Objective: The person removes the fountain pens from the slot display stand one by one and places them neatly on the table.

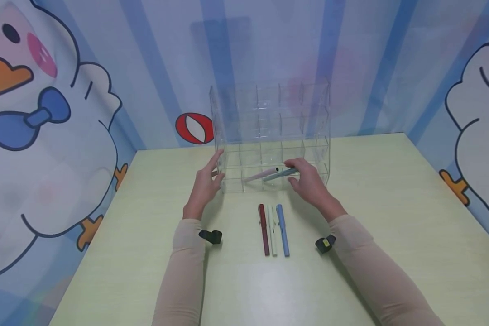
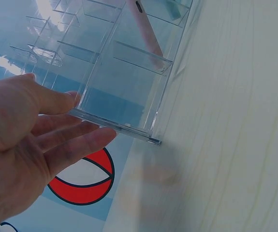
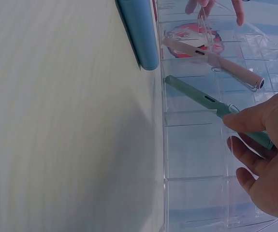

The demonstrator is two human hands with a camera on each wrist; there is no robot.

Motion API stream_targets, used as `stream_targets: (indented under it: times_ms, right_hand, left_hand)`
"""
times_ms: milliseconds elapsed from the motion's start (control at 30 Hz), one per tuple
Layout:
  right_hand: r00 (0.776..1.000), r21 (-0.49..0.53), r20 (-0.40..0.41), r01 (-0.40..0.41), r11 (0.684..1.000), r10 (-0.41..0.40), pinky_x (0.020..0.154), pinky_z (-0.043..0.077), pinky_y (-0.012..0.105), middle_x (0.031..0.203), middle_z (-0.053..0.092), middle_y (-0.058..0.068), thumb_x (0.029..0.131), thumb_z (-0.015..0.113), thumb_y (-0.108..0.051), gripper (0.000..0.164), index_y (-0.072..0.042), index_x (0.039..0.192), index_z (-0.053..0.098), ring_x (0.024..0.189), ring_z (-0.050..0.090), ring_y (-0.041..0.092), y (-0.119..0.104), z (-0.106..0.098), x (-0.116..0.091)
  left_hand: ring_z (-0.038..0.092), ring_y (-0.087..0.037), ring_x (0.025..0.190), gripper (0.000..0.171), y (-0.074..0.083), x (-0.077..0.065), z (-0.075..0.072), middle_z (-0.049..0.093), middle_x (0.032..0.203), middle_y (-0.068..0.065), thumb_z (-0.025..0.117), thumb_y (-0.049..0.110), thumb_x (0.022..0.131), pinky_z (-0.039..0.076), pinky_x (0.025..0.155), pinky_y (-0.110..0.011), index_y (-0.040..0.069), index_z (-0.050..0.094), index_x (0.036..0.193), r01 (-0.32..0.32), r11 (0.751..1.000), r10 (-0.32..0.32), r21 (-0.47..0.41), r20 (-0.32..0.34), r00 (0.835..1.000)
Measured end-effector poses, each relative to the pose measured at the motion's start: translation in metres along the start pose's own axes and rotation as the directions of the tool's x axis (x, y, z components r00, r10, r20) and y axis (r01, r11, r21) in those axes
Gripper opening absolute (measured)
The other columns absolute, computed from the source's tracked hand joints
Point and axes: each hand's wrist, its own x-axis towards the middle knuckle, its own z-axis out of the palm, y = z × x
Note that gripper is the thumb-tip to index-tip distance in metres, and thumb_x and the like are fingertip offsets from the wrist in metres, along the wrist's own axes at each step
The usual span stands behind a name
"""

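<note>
A green pen [image 3: 189,91] slants in the clear rack [image 1: 232,179], its upper end pinched by the right hand [image 1: 309,181]. Left of those fingers leans a pink pen [image 1: 261,175]; farther left, the left hand [image 1: 205,184] grips the rack's side. Nearer the person than the fingers lie a red pen [image 1: 264,233], pale green pen [image 1: 274,242] and blue pen [image 1: 283,233].

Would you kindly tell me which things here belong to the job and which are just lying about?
Belong to the job: clear organizer; pink pen; green pen; probably the pens on the table.

Not part of it: printed backdrop; worn wrist cameras.
</note>
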Motion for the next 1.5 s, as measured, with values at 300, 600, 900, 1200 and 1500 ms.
stream_targets:
  times_ms: [300,600,900,1200,1500]
  right_hand:
    - [1.000,-0.024,-0.005,-0.002,1.000,0.002,0.093,0.051,0.049,0.112,0.066,0.020,0.088,0.067,0.011,0.032,0.005,0.120,0.063,0.106,0.063,0.037,0.002,0.000,0.002]
    - [1.000,0.023,-0.001,-0.025,0.999,0.025,0.095,0.050,0.052,0.113,0.067,0.021,0.090,0.068,0.006,0.030,0.005,0.119,0.064,0.106,0.064,0.038,0.004,0.001,0.003]
    - [0.999,0.077,-0.017,-0.047,0.996,0.049,0.094,0.050,0.052,0.110,0.069,0.019,0.091,0.069,0.004,0.031,0.005,0.121,0.063,0.105,0.065,0.036,0.008,0.002,0.002]
    - [0.989,0.151,-0.121,-0.064,0.986,0.083,0.096,0.048,0.056,0.107,0.070,0.020,0.090,0.071,0.002,0.035,0.006,0.123,0.061,0.107,0.063,0.038,0.010,0.000,-0.002]
    - [0.972,0.257,-0.213,-0.041,0.965,0.098,0.100,0.046,0.058,0.109,0.069,0.020,0.090,0.073,-0.001,0.036,0.004,0.124,0.062,0.111,0.063,0.038,0.006,-0.006,-0.005]
  left_hand:
    - [0.055,-0.039,0.127,0.078,0.001,0.001,0.001,0.033,0.160,-0.010,0.061,0.000,0.098,0.057,0.087,-0.045,0.036,0.027,0.159,0.002,1.000,-0.002,0.012,-0.002,1.000]
    - [0.055,-0.039,0.127,0.077,-0.001,0.000,-0.001,0.035,0.159,-0.010,0.060,0.002,0.099,0.058,0.085,-0.044,0.038,0.027,0.158,-0.002,1.000,0.002,0.002,-0.006,1.000]
    - [0.055,-0.039,0.127,0.077,-0.002,0.000,0.000,0.033,0.161,-0.008,0.060,0.001,0.099,0.057,0.088,-0.044,0.037,0.027,0.158,-0.009,1.000,0.009,0.014,-0.009,1.000]
    - [0.054,-0.039,0.128,0.078,0.000,0.000,0.001,0.032,0.161,-0.009,0.060,0.001,0.099,0.057,0.088,-0.045,0.038,0.026,0.158,-0.024,1.000,0.024,0.003,0.002,1.000]
    - [0.054,-0.039,0.128,0.076,0.000,0.000,0.000,0.032,0.161,-0.007,0.059,0.001,0.099,0.058,0.087,-0.044,0.035,0.027,0.159,-0.014,1.000,0.014,0.000,-0.005,1.000]
